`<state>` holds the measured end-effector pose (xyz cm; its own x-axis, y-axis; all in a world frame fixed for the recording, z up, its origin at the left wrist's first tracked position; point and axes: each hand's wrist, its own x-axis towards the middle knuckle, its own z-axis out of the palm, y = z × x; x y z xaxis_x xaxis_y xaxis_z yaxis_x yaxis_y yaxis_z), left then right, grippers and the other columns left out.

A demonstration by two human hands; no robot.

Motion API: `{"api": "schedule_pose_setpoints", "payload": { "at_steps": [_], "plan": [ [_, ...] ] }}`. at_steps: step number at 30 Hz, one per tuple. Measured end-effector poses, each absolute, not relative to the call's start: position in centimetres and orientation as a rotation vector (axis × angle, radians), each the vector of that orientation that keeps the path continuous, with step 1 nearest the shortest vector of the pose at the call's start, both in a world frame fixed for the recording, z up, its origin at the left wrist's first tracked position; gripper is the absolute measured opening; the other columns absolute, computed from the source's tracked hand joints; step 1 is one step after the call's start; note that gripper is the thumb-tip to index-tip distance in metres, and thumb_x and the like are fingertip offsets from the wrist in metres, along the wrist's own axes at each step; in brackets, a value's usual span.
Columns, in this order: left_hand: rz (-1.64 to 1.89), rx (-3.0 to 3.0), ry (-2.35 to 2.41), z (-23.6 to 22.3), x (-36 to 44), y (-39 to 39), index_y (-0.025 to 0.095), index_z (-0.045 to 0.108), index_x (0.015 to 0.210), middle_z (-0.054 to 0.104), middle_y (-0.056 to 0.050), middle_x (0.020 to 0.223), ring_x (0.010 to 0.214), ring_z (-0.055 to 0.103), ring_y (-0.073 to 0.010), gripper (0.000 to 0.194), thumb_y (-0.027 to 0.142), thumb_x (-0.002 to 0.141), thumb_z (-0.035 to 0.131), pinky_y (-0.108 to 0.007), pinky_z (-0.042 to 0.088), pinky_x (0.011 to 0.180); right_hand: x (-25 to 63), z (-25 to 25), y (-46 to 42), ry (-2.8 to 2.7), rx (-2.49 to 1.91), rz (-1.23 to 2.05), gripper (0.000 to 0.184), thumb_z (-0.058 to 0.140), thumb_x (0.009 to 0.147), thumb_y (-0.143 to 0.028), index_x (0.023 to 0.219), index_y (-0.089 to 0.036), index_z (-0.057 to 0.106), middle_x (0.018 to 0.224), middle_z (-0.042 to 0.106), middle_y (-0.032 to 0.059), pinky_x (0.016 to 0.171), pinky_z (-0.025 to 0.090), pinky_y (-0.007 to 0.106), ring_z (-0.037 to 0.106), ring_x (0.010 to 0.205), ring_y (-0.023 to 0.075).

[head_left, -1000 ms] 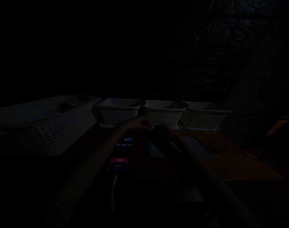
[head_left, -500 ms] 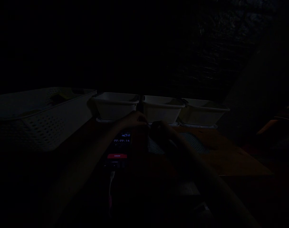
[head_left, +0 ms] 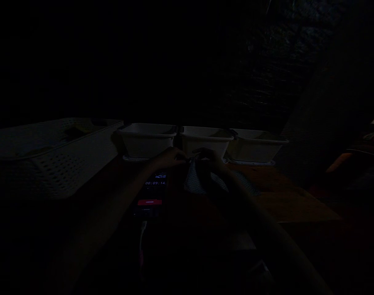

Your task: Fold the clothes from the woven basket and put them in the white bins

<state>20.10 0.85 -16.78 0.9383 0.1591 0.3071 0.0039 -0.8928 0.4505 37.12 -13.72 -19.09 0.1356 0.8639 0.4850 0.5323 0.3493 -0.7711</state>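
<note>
The scene is very dark. A greyish-blue piece of textured cloth [head_left: 191, 182] rises to a peak between my hands, its lower part spread on the wooden table. My left hand [head_left: 174, 156] comes from the left with its fingertips pinched at that peak. From the right, my right hand [head_left: 209, 159] meets it there, fingers bent and also closed on the cloth's top. Whether something small is between the fingertips is too dark to see. More of the same textured material [head_left: 247, 183] lies beyond my right forearm, which partly hides it.
Three white tubs [head_left: 147, 141] stand in a row behind my hands. A large white perforated basket [head_left: 91, 151] is at left. A lit phone [head_left: 151, 194] with a cable lies beside my left forearm. A wooden board [head_left: 297, 205] and another person's arm [head_left: 337, 162] are at right.
The cloth is now lifted to a peak between my fingertips and shows more clearly. My right hand has opened its grip shape slightly. The view has shifted a little.
</note>
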Motion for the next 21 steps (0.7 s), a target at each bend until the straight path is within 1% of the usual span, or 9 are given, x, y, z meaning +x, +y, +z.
{"api": "schedule_pose_setpoints", "payload": {
  "at_steps": [3,5,8,11,14,18,21],
  "plan": [
    [0.402,2.601,0.052,-17.0,20.3,0.5,0.014,0.068,0.100,0.070,-0.006,0.098,0.088,0.063,-0.0187,0.024,0.026,0.081,0.059,-0.026,0.044,0.074,36.9,-19.2,-13.7,-1.498,-1.329,0.377,0.042,0.061,0.069,-0.027,0.107,-0.009,0.062,0.086,0.063,0.0064,0.072,0.044,0.023,0.057,0.078,0.0116],
    [0.371,2.562,-0.013,-17.1,20.4,0.2,0.014,0.069,0.098,0.071,-0.006,0.095,0.085,0.064,-0.0182,0.024,0.026,0.082,0.057,-0.025,0.044,0.072,36.7,-19.3,-13.8,-1.470,-1.372,0.358,0.040,0.061,0.071,-0.028,0.107,-0.010,0.063,0.090,0.063,0.0071,0.070,0.044,0.022,0.057,0.080,0.0116],
    [0.343,2.525,-0.068,-17.1,20.4,0.0,0.014,0.070,0.096,0.071,-0.005,0.093,0.085,0.063,-0.0173,0.022,0.025,0.081,0.057,-0.025,0.044,0.073,36.5,-19.4,-13.8,-1.459,-1.400,0.342,0.037,0.060,0.073,-0.031,0.104,-0.011,0.064,0.096,0.064,0.0082,0.068,0.044,0.021,0.058,0.081,0.0122],
    [0.332,2.501,-0.123,-17.1,20.5,-0.1,0.016,0.070,0.098,0.070,-0.005,0.097,0.088,0.063,-0.0170,0.022,0.023,0.081,0.056,-0.025,0.044,0.077,36.7,-19.5,-13.6,-1.482,-1.432,0.327,0.035,0.059,0.075,-0.035,0.101,-0.012,0.065,0.100,0.065,0.0088,0.071,0.045,0.022,0.059,0.084,0.0128],
    [0.326,2.494,-0.121,-17.2,20.5,-0.1,0.015,0.069,0.100,0.070,-0.004,0.098,0.090,0.063,-0.0178,0.025,0.023,0.081,0.055,-0.026,0.044,0.078,37.0,-19.9,-13.3,-1.512,-1.456,0.331,0.035,0.058,0.076,-0.036,0.099,-0.011,0.065,0.101,0.065,0.0092,0.076,0.045,0.024,0.060,0.086,0.0134],
    [0.278,2.494,-0.039,-17.0,20.4,-0.4,0.014,0.069,0.100,0.070,-0.003,0.095,0.087,0.062,-0.0170,0.025,0.021,0.080,0.055,-0.025,0.044,0.076,37.5,-20.4,-13.0,-1.538,-1.466,0.347,0.034,0.057,0.077,-0.037,0.096,-0.010,0.065,0.098,0.066,0.0093,0.075,0.046,0.024,0.060,0.086,0.0141],
    [0.255,2.520,-0.041,-16.7,20.1,-0.2,0.014,0.069,0.098,0.070,-0.004,0.093,0.084,0.062,-0.0163,0.024,0.023,0.080,0.056,-0.024,0.043,0.074,37.5,-20.4,-13.1,-1.584,-1.438,0.332,0.033,0.056,0.078,-0.037,0.094,-0.010,0.065,0.096,0.065,0.0083,0.077,0.046,0.023,0.060,0.086,0.0132]
  ]
}}
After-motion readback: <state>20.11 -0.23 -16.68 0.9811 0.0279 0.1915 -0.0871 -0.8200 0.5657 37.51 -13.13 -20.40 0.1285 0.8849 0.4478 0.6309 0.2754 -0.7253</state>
